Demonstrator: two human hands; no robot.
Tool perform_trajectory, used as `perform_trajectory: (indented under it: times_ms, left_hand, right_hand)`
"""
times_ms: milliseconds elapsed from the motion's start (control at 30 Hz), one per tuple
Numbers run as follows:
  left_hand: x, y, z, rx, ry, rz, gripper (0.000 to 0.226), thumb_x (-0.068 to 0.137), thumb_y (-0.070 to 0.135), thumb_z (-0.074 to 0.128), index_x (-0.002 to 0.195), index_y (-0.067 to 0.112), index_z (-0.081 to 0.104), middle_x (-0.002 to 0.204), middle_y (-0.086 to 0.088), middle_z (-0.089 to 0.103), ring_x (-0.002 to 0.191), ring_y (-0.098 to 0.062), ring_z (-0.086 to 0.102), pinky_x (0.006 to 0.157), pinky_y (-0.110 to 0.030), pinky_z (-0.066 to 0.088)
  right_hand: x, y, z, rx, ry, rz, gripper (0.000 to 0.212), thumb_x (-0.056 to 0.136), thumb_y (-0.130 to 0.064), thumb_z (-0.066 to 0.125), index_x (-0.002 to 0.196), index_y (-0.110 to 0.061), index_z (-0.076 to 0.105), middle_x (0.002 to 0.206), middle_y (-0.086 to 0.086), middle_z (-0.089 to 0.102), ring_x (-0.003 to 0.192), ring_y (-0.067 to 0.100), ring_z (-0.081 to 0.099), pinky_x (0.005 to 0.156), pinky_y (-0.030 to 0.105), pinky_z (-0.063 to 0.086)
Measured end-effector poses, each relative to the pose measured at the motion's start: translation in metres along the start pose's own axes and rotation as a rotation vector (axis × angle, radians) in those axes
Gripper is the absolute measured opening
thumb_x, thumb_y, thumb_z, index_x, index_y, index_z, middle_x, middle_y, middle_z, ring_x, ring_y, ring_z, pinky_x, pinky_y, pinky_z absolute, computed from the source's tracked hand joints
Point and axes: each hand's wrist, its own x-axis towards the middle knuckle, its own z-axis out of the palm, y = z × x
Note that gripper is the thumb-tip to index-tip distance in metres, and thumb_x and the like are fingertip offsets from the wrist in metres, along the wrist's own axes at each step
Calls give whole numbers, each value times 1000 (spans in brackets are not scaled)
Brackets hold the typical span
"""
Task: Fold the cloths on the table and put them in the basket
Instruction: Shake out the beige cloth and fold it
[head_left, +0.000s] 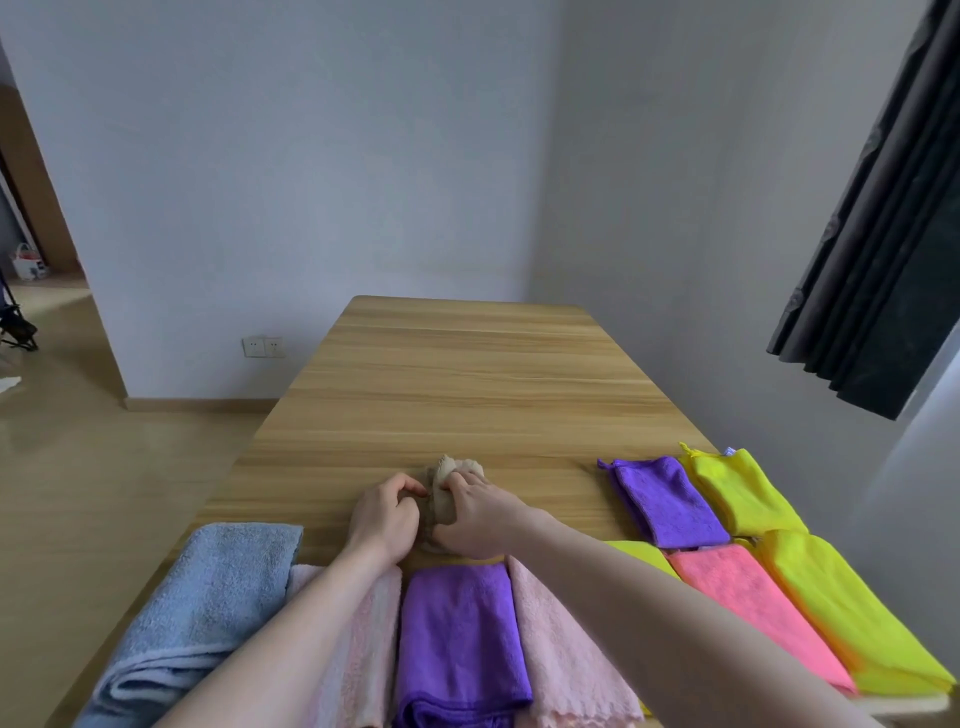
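A small beige cloth (453, 475) lies bunched on the wooden table (467, 374), a little in front of me. My left hand (387, 514) pinches its left side, and my right hand (480, 514) grips it from the right. Most of the cloth is hidden under my fingers. Folded cloths lie along the near edge: a blue towel (208, 592), a pale pink cloth (566, 649) and a purple cloth (457, 639). On the right lie a small purple cloth (665, 501), a yellow cloth (737, 491), a coral pink cloth (753, 597) and a large yellow cloth (852, 608). No basket is in view.
The table's far half shows bare wood up to the grey wall. A dark curtain (883, 234) hangs at the right. Wooden floor and a doorway lie to the left, with a wall socket (263, 346) low on the wall.
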Motion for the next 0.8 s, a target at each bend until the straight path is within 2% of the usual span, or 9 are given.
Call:
perform_trajectory:
  times_ms: [100,200,267,367,467,533,667,733,800]
  left_hand:
    - [1,-2,0,-3,-11,3,33,87,6,48,90,33,66,109,-1,74,106,-27,64,85,-31,47]
    - [0,-1,-3,-24,-15,11,30,77,20,41,89,33,65,108,-1,74,106,-27,64,84,-31,46]
    - [1,-1,-2,-25,-19,12,30,78,20,42,89,33,66,108,0,74,106,-26,64,84,-31,46]
    - [3,-4,1,-1,-18,14,33,87,7,48,89,33,67,109,0,74,105,-26,64,84,-31,47]
    - [2,-4,0,-2,-30,6,30,80,17,44,85,35,67,106,2,74,104,-25,64,87,-33,49]
    - [0,-2,-1,-9,-34,-1,30,74,23,41,82,36,67,104,3,74,103,-24,64,87,-33,50]
    - [2,-3,2,12,-22,7,30,84,8,50,82,32,67,105,4,73,104,-24,63,85,-31,47]
    - [3,-4,3,27,-14,2,31,85,5,50,88,28,71,108,3,73,107,-25,62,87,-30,46]
    - [4,-4,4,35,-7,5,31,86,5,50,93,24,73,114,3,72,111,-23,61,90,-30,45]
  right_hand:
    - [1,-2,-1,-6,10,6,66,82,-47,55,136,-11,42,147,8,42,139,26,38,108,39,40]
    - [0,-8,-1,-21,26,0,75,82,-53,56,141,-8,41,148,10,43,140,26,37,110,40,39]
    - [-1,-9,0,-79,45,-7,77,83,-51,60,142,-6,40,147,13,44,140,29,38,112,42,38]
    - [-2,-3,0,-101,52,20,69,84,-37,63,139,-4,40,143,14,47,136,31,43,107,39,40]
    - [-1,10,-5,-84,46,61,58,80,-21,61,132,-6,40,136,13,51,130,31,50,99,36,44]
    - [-2,24,-8,-62,28,71,66,81,-16,58,141,-9,33,142,11,45,133,32,47,101,36,43]
    - [-9,51,-15,-58,-34,81,88,86,-13,52,160,-24,5,163,9,21,147,32,32,113,38,36]
    - [-10,64,-20,-82,-37,105,89,87,-12,50,161,-27,2,167,8,10,151,30,24,116,38,32]
    - [-11,76,-24,-98,1,137,85,88,-13,50,161,-25,7,167,8,11,151,29,24,117,38,33]
